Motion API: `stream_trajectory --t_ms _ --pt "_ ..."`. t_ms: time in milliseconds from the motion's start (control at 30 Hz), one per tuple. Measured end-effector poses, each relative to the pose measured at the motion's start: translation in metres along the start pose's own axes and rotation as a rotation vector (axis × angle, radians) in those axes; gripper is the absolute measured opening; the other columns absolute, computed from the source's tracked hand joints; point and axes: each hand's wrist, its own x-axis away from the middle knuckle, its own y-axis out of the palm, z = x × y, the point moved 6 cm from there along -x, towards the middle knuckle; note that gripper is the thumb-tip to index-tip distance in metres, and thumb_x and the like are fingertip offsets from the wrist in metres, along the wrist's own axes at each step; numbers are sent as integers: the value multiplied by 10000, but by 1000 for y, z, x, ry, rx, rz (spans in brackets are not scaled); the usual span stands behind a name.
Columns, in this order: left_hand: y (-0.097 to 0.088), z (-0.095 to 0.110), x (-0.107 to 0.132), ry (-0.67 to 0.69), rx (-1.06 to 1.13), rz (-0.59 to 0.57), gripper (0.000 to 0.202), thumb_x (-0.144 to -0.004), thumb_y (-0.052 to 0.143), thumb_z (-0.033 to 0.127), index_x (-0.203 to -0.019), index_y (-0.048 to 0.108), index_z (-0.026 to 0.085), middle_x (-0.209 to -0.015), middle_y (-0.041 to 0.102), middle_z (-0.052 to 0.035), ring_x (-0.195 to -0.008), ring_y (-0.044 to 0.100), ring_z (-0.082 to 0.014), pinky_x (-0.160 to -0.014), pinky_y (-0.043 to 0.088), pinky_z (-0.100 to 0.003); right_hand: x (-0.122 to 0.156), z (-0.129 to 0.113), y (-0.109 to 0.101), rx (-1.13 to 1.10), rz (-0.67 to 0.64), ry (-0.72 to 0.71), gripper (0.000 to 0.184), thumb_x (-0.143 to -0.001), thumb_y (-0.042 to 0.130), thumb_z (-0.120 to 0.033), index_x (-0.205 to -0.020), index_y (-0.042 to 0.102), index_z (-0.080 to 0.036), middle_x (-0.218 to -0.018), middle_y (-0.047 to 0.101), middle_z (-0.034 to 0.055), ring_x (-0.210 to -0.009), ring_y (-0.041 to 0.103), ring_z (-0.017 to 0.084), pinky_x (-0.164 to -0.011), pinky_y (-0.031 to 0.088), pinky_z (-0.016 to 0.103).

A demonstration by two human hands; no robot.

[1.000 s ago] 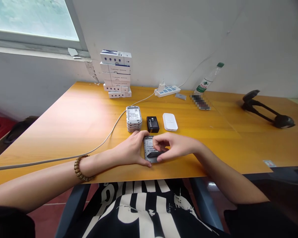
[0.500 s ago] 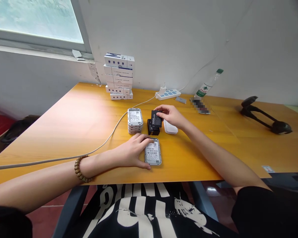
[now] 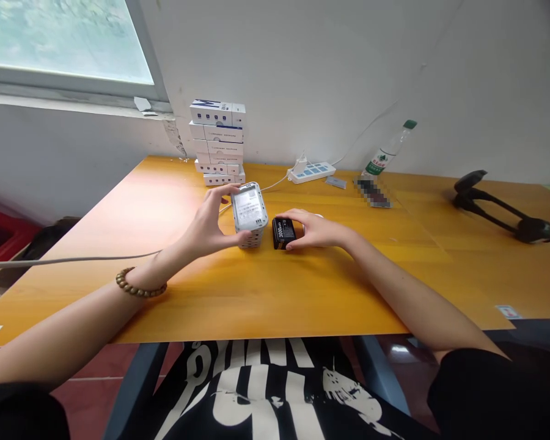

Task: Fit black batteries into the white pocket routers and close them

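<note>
My left hand [image 3: 208,226] grips a white, palm-sized electronic device [image 3: 250,208] by its edges, thumb at the near side and fingers at the far side. Its labelled, recessed face points up, and it tilts over a stack of like devices [image 3: 251,239]. I cannot tell whether it touches the stack. Just to the right stands a small pile of black batteries [image 3: 283,231], the top one marked 3000mAh. My right hand [image 3: 323,231] has its fingers and thumb closed around that pile's right side. Behind this hand, a white cover is mostly hidden.
White boxes [image 3: 217,146] are stacked at the back left. A power strip [image 3: 311,173], a leaning water bottle [image 3: 389,153] and a blurred-out flat item [image 3: 373,192] lie along the wall. A black folding stand [image 3: 499,208] is at right. A cable [image 3: 96,260] crosses the left side.
My left hand has lifted the device from the table's near part and carried it up to the stack. My right hand has lowered the battery it held onto the pile.
</note>
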Motion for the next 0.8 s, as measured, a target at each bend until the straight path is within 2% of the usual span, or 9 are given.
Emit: stream_trajectory --t_ms 100,200,433,633,800 --pt "1 -30 -2 -75 21 -31 708 -845 812 516 -1397 455 250 -1470 620 -158 -1343 615 -341 -1062 544 -505 2 -5 0 20 10 -9 752 -823 867 -381 -1522 615 -265 -1513 644 126 -1417 586 342 -1197 459 506" --pt "9 -42 1 -109 38 -77 726 -841 821 547 -1397 457 254 -1478 618 -153 -1332 621 -336 -1052 553 -494 2 -7 0 29 21 -26 711 -839 852 -377 -1507 627 -279 -1506 656 118 -1411 590 344 -1184 463 514" --pt "17 -42 4 -134 59 -136 766 -844 840 560 -1431 445 269 -1521 595 -168 -1417 575 -356 -1137 520 -553 2 -8 0 49 28 -32 701 -851 850 -394 -1505 628 -275 -1519 655 118 -1427 575 350 -1187 454 525" --pt "20 -43 4 -150 70 -180 747 -892 785 594 -1460 429 264 -1553 569 -182 -1446 551 -375 -1133 512 -572 1 -6 2 30 20 -42 732 -847 850 -397 -1526 607 -271 -1518 649 121 -1431 576 344 -1196 457 521" --pt "22 -42 6 -147 75 -213 728 -938 727 603 -1501 413 264 -1566 552 -179 -1461 532 -376 -1176 469 -594 1 4 -3 -36 58 -16 758 -839 852 -506 -1522 614 -278 -1577 610 127 -1476 551 352 -1214 450 536"
